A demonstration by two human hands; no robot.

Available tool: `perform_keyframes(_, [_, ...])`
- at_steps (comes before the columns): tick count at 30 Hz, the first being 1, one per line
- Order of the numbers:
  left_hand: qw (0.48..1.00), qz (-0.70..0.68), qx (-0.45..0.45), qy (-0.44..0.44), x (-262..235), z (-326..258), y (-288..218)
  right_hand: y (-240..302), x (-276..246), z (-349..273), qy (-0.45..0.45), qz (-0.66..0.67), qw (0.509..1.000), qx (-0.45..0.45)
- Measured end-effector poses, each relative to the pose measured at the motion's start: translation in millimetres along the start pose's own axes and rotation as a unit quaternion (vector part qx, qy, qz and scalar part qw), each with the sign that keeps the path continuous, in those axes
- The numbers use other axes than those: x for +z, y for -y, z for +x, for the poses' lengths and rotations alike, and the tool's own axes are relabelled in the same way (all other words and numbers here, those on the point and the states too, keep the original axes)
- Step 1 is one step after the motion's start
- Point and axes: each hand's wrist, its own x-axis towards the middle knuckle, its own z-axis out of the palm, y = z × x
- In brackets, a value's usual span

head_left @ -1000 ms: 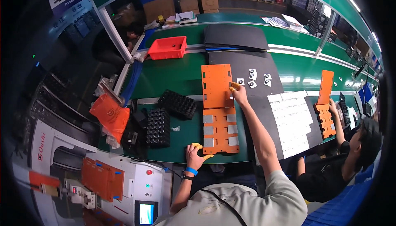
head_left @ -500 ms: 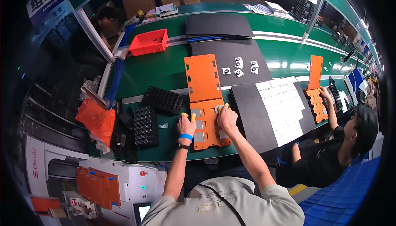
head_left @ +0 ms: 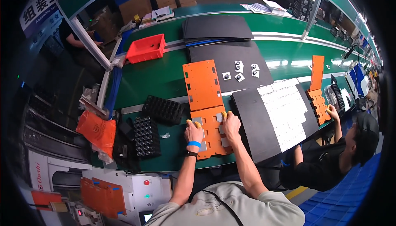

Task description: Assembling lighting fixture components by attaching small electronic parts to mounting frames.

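A hinged orange panel [head_left: 203, 86] stands opened out before me, its lower half [head_left: 213, 137] carrying grey square pads [head_left: 220, 118] in two columns. My left hand [head_left: 194, 132], with yellow finger covers and a blue wristband, is curled over the lower half's left edge and hides part of the left column. Along the right edge, beside the upper right pad, my right hand [head_left: 231, 125] is also closed, with yellow-covered fingertips. What either hand pinches, if anything, is hidden beneath the fingers.
Black pocketed trays [head_left: 147, 137] and an orange bag [head_left: 97, 130] lie at left. A red bin [head_left: 146, 48] stands farther back. Small black parts on white squares [head_left: 238, 66] rest on a dark sheet. White labels [head_left: 282, 110] cover another board at right, where a co-worker [head_left: 336, 156] sits.
The whole view has shifted slightly. My left hand has slid right, farther over the left column of pads. My right hand stays by the right edge.
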Motion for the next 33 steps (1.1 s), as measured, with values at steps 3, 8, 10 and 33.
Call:
perform_keyframes(3, [0.999,-0.018,-0.038,0.027,4,0,-4,-4,-10,9,0.057,0.01,0.998,-0.039])
perform_keyframes(8, [0.998,0.04,0.034,0.024,7,3,2,-10,-13,27,0.063,0.007,0.997,-0.052])
perform_keyframes(10, [0.998,0.051,0.033,0.027,5,4,4,-9,-12,28,0.085,0.015,0.995,-0.052])
perform_keyframes(33, [0.99,0.112,0.037,0.077,1,10,-4,-16,-10,40,0.165,0.022,0.986,-0.012])
